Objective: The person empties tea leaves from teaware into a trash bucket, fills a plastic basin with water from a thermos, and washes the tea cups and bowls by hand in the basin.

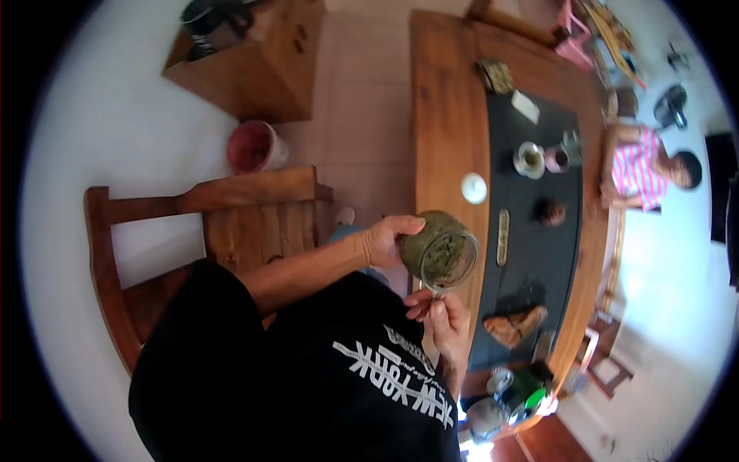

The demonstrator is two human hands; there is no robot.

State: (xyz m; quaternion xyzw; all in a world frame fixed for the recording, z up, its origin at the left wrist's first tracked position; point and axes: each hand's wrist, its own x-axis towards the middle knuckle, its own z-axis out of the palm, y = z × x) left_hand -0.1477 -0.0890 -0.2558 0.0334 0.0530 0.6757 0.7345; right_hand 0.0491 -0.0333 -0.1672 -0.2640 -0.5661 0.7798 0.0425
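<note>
A glass jar (pixel 425 245) with dark green leaves inside is tilted over the table's near edge. My left hand (pixel 385 240) is wrapped round its side, the thumb lying along the glass. Its round clear rim (pixel 476 262) faces away from me. At that rim my right hand (pixel 448 319) is closed, thumb and fingers pinched on a small part too small to make out. Leaves show through the round opening. A small white round object (pixel 473 188) lies on the wooden table (pixel 446 115) beyond my left hand.
A dark mat (pixel 504 146) bears cups (pixel 529 160), a small brown object (pixel 551 212), a long narrow piece (pixel 503 237) and a brown carved piece (pixel 514 326). Another person (pixel 639 168) sits across the table. A wooden chair (pixel 254 223) and a bin (pixel 256 147) stand nearby.
</note>
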